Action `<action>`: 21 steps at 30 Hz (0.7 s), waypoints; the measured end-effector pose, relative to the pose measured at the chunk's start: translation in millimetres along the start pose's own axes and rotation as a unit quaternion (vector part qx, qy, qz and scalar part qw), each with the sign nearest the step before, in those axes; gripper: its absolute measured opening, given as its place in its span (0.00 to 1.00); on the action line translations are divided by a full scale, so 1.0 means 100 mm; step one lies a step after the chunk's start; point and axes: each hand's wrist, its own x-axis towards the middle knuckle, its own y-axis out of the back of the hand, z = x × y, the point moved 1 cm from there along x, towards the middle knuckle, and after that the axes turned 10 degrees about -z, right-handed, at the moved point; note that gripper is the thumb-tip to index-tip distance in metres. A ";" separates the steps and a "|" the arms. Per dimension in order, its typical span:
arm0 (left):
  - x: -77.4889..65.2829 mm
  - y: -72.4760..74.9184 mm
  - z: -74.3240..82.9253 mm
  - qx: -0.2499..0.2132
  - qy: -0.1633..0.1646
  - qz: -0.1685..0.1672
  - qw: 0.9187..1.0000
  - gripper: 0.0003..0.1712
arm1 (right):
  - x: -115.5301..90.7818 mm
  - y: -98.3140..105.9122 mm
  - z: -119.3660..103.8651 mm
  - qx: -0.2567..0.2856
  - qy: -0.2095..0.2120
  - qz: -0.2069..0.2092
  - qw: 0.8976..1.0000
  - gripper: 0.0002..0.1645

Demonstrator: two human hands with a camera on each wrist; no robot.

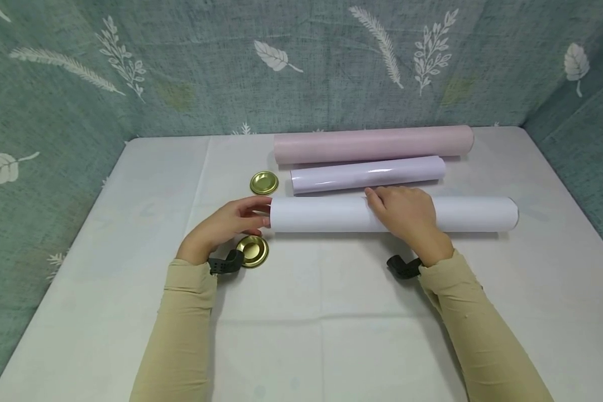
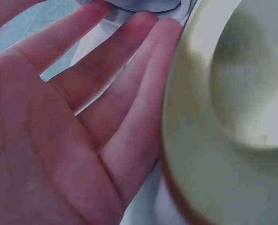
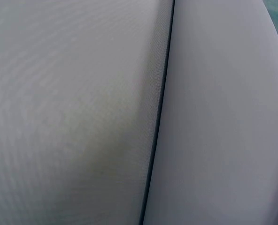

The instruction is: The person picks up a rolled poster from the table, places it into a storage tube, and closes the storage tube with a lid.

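A long white tube [image 1: 326,215] lies crosswise in front of me in the head view. My right hand [image 1: 408,215] grips it from above, right of its middle, with the far fingertips hidden behind it. At the tube's left end is my left hand [image 1: 231,220], fingers spread and fingertips right at the rim. The left wrist view shows the fingers [image 2: 125,98] nearly straight beside a gold metal lid [image 2: 190,140]. That lid [image 1: 252,251] lies just below the left hand in the head view. The right wrist view shows the white tube [image 3: 214,112] close up, without the hand.
Behind the white tube lie a glossy pale lilac tube [image 1: 367,174] and a longer pink tube [image 1: 374,145]. A second gold lid [image 1: 264,182] sits left of the lilac one. White cloth covers the table [image 1: 291,346], and leaf-patterned green fabric [image 1: 321,72] stands around it.
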 end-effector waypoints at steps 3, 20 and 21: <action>-0.04 0.01 0.01 -0.007 -0.002 -0.008 1.000 0.34 | 0.00 0.00 -0.01 0.000 -0.005 -0.012 1.000 0.32; -0.21 0.16 0.01 0.091 0.080 -0.014 0.993 0.27 | -0.01 0.01 -0.02 -0.001 -0.008 -0.028 1.000 0.34; -0.21 0.16 0.01 0.099 0.089 -0.019 0.991 0.25 | -0.01 0.00 -0.02 -0.001 -0.008 -0.029 1.000 0.34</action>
